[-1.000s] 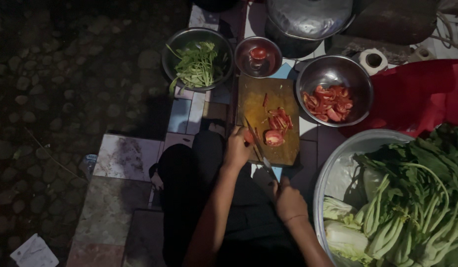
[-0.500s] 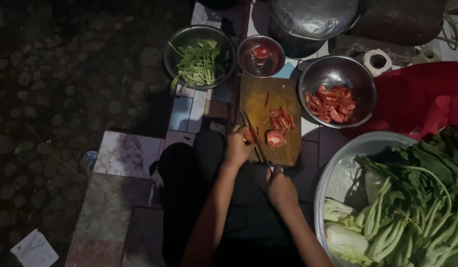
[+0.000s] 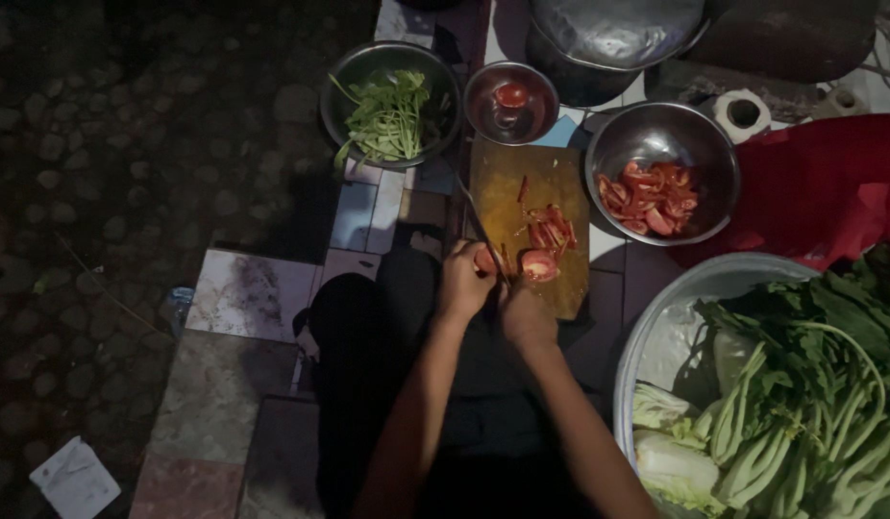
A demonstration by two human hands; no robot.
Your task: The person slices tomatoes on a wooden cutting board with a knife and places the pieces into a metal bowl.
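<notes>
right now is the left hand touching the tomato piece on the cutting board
Touching. The head view shows the left hand with its fingers closed on a tomato piece at the near edge of the cutting board, no gap visible.

Steel bowl w/ green beans (image 3: 392, 91) top left, just beside a small steel bowl (image 3: 510, 101) holding one tomato bit. Bigger steel bowl (image 3: 664, 173) to the right, full of cut tomato wedges. Dark covered pot (image 3: 613, 38) at top. Tape roll (image 3: 743, 113) near a red cloth (image 3: 820, 187). Large basin (image 3: 676, 298) bottom right w/ leafy greens (image 3: 801, 404). Patchwork tiles (image 3: 248, 293) on left, cobbled ground (image 3: 99, 144) beyond, white paper scrap (image 3: 75, 478) in corner.
</notes>
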